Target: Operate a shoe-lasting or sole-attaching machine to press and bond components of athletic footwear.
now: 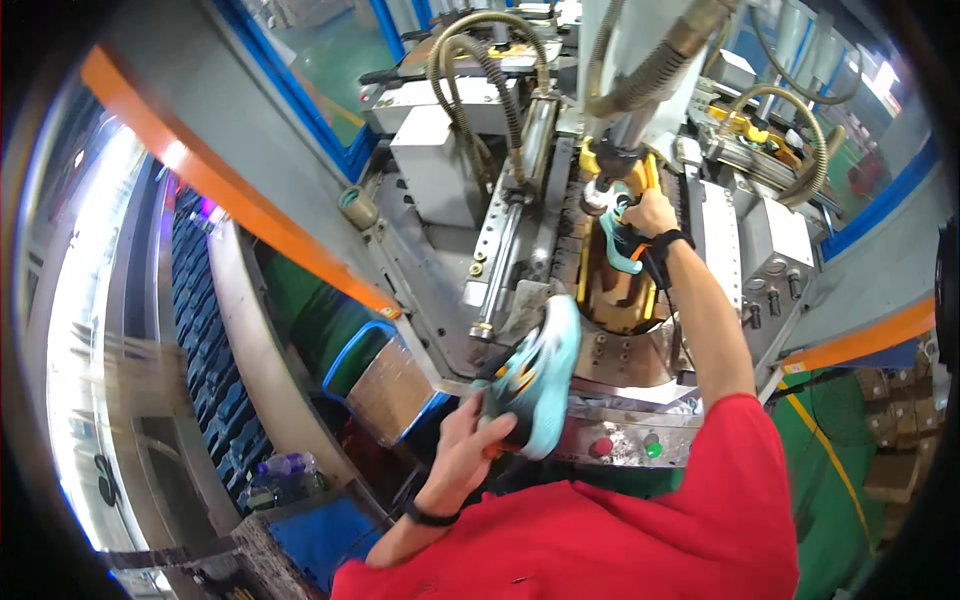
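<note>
My left hand (467, 445) grips a sneaker (548, 375) by its dark heel end, thumb on its side. The sneaker has a pale blue-and-white sole, a black upper and orange marks, and is tilted with its toe pointing away from me. Farther off, my right hand (652, 214) is closed at a second sneaker (620, 240) of like colours, which sits inside the press machine's yellow-edged bay (612, 298). A metal press rod (615, 155) comes down beside that hand. My right fingertips are partly hidden.
Metal cylinders (502, 262) and ribbed hoses (490, 60) flank the bay. Red (601, 447) and green buttons (653, 446) are on the front panel. Orange-edged frames (240, 200) stand at both sides. A blue-rimmed bin (345, 365) and a conveyor (205, 320) lie to the left.
</note>
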`<state>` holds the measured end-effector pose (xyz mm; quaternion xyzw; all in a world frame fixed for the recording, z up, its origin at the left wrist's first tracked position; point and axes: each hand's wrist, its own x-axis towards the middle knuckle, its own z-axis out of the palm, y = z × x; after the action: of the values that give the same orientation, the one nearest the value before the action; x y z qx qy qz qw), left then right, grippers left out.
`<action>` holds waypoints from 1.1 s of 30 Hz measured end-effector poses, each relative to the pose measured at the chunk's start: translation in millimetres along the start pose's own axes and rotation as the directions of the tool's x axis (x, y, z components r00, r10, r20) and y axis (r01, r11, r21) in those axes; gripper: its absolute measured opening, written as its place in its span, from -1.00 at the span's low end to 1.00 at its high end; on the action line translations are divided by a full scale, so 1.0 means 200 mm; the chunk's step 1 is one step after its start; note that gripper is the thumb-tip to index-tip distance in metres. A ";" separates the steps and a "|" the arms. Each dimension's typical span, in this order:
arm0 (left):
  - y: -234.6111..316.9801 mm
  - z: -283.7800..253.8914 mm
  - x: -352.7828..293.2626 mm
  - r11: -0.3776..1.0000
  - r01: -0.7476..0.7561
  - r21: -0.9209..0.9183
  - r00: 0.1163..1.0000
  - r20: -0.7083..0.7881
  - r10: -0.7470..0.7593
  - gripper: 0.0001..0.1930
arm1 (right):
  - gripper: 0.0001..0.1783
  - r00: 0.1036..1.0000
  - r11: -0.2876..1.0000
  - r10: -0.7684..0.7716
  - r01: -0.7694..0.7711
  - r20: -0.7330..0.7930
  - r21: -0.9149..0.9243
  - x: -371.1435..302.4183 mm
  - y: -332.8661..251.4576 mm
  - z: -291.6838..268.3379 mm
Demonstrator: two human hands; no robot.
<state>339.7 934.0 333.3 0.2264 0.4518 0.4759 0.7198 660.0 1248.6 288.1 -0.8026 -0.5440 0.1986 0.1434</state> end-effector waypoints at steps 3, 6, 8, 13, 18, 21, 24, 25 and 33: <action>0.04 -0.16 -0.32 0.986 -0.160 0.034 0.973 -0.165 0.164 -0.48 | -0.56 0.960 0.992 -0.094 0.066 -0.264 -0.111 0.15 0.12 0.36; -0.08 -0.31 -0.59 0.959 -0.281 -0.045 0.895 -0.374 0.245 -0.50 | -0.52 0.951 0.995 -0.072 0.050 -0.302 -0.083 0.12 0.10 0.43; -0.18 -0.34 -0.70 0.937 -0.343 -0.072 0.857 -0.433 0.281 -0.52 | -0.35 0.968 0.983 -0.178 0.168 -0.178 -0.069 0.06 0.16 0.37; -0.50 -0.30 -0.94 0.967 -0.251 0.053 0.685 -0.696 0.216 -0.65 | -0.70 0.716 0.715 -0.698 0.695 0.010 0.073 -1.16 -0.09 0.19; -0.76 -0.21 -1.06 0.945 -0.326 0.024 0.685 -0.683 0.253 -0.81 | -0.82 0.463 0.471 -0.881 0.832 0.098 0.294 -1.61 0.22 0.86; -0.88 -0.15 -1.18 0.899 -0.401 -0.173 0.606 -0.786 0.120 -0.79 | -0.79 0.362 0.378 -0.925 0.912 0.120 0.162 -1.60 0.35 1.20; -1.07 -0.19 -1.28 0.796 -0.483 -0.365 0.547 -0.836 -0.051 -0.70 | -0.77 0.343 0.381 -0.920 0.897 0.191 0.223 -1.54 0.43 1.34; -1.13 -0.20 -1.32 0.744 -0.548 -0.383 0.526 -0.849 -0.050 -0.69 | -0.77 0.339 0.369 -0.923 0.915 0.181 0.164 -1.51 0.46 1.36; -1.18 -0.25 -1.90 0.633 -0.749 -0.198 0.091 -0.976 -0.198 -0.82 | -0.71 0.374 0.417 -0.900 0.889 0.225 0.187 -1.52 0.15 1.37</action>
<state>358.2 486.4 295.6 -0.3285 0.5234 0.7713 0.1526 454.8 958.5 83.3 -0.3399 -0.9016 0.2147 0.1597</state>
